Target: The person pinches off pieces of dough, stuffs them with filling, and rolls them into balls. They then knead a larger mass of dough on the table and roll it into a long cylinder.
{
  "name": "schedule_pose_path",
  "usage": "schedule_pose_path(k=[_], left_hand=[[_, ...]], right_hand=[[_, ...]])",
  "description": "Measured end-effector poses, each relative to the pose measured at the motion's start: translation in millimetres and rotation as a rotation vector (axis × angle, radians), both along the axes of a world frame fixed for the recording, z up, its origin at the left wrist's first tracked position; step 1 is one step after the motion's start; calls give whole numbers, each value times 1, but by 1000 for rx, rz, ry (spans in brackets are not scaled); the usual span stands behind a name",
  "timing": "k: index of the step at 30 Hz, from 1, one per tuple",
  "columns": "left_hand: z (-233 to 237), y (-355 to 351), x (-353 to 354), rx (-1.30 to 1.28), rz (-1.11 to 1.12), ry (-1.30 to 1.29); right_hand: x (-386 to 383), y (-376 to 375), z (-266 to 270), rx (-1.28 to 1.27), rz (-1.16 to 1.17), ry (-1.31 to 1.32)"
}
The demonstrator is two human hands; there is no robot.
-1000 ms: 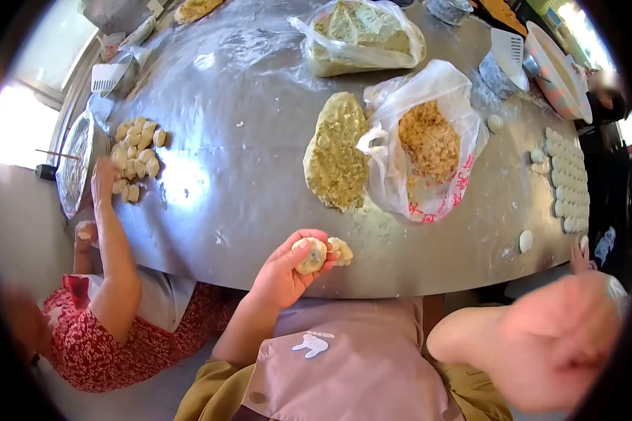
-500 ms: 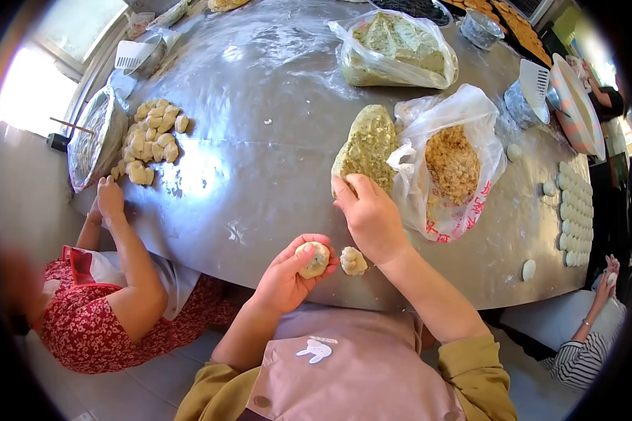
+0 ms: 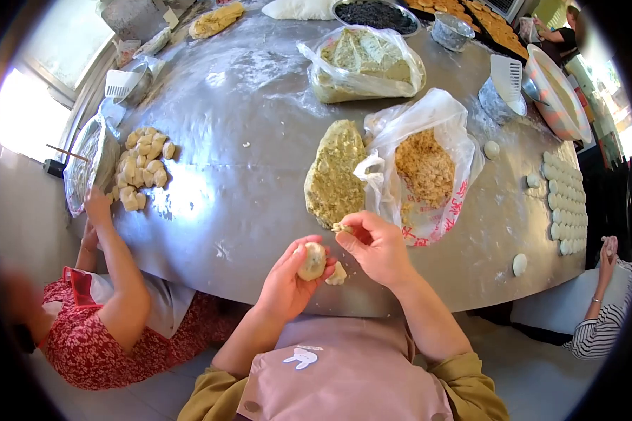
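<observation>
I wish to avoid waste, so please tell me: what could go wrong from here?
The small morsel pinched in the right hand could crumble onto the table. The loose dough piece, lying close to the left hand, might get knocked. The open plastic bag beside the green mound might be brushed by the right hand.

I watch through one camera worn on the head; it faces forward and down, quite near to the hands [image 3: 286, 282], and its round, wide view takes in the surface [image 3: 253, 193].
</observation>
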State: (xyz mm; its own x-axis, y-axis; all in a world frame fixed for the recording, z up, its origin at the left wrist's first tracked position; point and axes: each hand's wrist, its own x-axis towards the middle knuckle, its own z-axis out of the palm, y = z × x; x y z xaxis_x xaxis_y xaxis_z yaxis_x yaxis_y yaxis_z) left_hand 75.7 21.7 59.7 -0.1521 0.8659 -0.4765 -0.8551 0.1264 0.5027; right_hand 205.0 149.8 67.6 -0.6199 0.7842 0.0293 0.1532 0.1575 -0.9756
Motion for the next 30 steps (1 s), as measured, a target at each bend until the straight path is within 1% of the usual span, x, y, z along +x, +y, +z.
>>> schedule_pose_path(k=[2,3,6,9,10,11,12,14,15,16,18,20,23,26,27,29,30], left_hand=[[0,12,10,23,26,-30],[0,17,16,36,36,-44],[3,31,28,72,22,-118],[-4,35,36,85,4,-119],[-4,37,41,71,-11,-52],[-2,37,44,58,-23,16],[-1,38,47,46,-33,87],[2,38,47,31,-2,27],[2,38,47,16,9,2],[4,38,47,0,22,-25],[5,38,43,-33,-24,-46],[2,37,43,-44,-55,-29],[4,41,46,-77,-97,-41],[11,47,52,-66,-81,-70],[11,47,53,-60,-83,-97],[14,52,51,-40,-89,-143],[12,55,50,-25,-118,-112]], right_hand=[[14,-9,2,-158,-21,88],[19,-10,1,-58,-8,115],[24,-19,10,212,-62,30],[24,-27,1,429,-131,-25],[24,-28,1,498,-156,-51],[25,-29,1,503,-179,-63],[29,-26,5,407,-150,-53],[34,-21,14,212,-89,-26],[40,-17,16,-73,-69,40],[48,-8,15,37,-141,-40],[65,24,7,263,-272,-200],[81,63,-16,517,-424,-331],[87,95,-54,757,-456,-636],[80,98,-64,584,-396,-786],[77,95,-59,538,-391,-758],[88,96,-56,597,-384,-580],[91,98,-53,628,-377,-491]])
